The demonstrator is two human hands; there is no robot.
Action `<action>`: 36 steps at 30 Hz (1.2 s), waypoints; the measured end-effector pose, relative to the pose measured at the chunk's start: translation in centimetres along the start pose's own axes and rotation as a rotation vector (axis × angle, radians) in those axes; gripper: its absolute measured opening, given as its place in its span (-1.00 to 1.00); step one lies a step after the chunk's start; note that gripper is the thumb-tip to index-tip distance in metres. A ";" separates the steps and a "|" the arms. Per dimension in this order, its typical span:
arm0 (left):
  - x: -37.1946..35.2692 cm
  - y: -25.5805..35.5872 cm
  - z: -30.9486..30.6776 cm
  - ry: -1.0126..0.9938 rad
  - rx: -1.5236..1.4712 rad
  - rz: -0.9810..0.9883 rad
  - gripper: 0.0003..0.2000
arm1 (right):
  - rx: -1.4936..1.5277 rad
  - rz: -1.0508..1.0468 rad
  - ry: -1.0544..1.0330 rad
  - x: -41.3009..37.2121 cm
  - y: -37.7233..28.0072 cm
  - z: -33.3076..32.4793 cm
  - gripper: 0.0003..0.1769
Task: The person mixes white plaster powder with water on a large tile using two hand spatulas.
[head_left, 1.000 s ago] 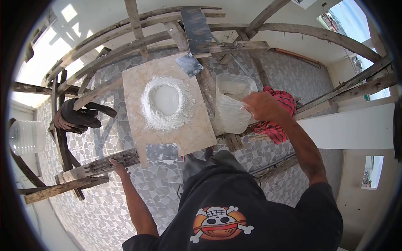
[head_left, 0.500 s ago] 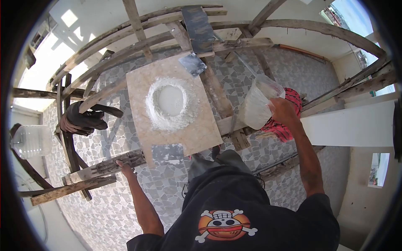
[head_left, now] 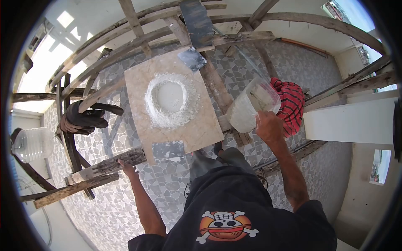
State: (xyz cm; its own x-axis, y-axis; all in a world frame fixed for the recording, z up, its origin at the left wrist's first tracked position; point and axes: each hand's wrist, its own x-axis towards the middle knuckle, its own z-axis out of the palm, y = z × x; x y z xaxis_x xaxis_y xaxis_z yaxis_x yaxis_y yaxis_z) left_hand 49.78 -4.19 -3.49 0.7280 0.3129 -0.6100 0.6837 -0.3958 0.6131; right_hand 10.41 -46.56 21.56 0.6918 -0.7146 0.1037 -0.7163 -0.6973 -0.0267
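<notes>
My right hand (head_left: 268, 125) grips the near rim of a cloudy plastic container (head_left: 247, 109), which is tilted and has pale residue inside. My left hand (head_left: 127, 166) rests at the end of a worn wooden plank (head_left: 117, 164), its fingers partly apart. Between my hands, a beige board (head_left: 192, 134) bears a ring of white powder (head_left: 189, 98) around a pool of whitish liquid (head_left: 169, 97). One grey metal plate (head_left: 192, 60) lies on the board's far corner, and a spattered grey plate (head_left: 168, 151) lies at its near edge.
Red striped cloth (head_left: 290, 106) hangs beside the container. Dark cloth (head_left: 81, 119) drapes over timber at the left, near a clear plastic bottle (head_left: 32, 144). Wooden beams (head_left: 217, 90) cross around the board. A long dark plate (head_left: 196, 25) stands beyond it. Below is stone-patterned floor (head_left: 167, 196).
My right hand and the container have moved left and nearer to the board, uncovering more of the red cloth. My left hand has stayed at the plank.
</notes>
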 end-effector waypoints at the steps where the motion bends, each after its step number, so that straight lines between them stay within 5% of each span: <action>1: -0.1 0.0 0.0 -0.002 0.004 0.001 0.00 | 0.015 -0.012 0.015 -0.2 -0.7 0.3 -0.85; 23: -0.7 0.5 -0.2 -0.057 -0.076 -0.070 -0.02 | 0.136 0.037 -0.041 -4.5 -6.7 2.3 -0.86; 29: -1.3 -1.6 -0.8 -0.074 -0.193 0.031 -0.24 | 0.125 0.033 0.002 -5.4 -6.0 2.7 -0.82; 36: -7.7 -4.0 -2.0 -0.131 -0.002 0.081 -0.31 | 0.271 0.074 0.037 -5.3 -6.1 0.1 -0.76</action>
State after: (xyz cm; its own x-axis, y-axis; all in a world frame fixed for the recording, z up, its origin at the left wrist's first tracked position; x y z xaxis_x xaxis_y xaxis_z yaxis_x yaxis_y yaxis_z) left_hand 41.56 -3.31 -0.25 0.7679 0.1646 -0.6190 0.6235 -0.4136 0.6635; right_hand 11.11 -38.51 21.07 0.6313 -0.7650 0.1274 -0.7106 -0.6365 -0.2999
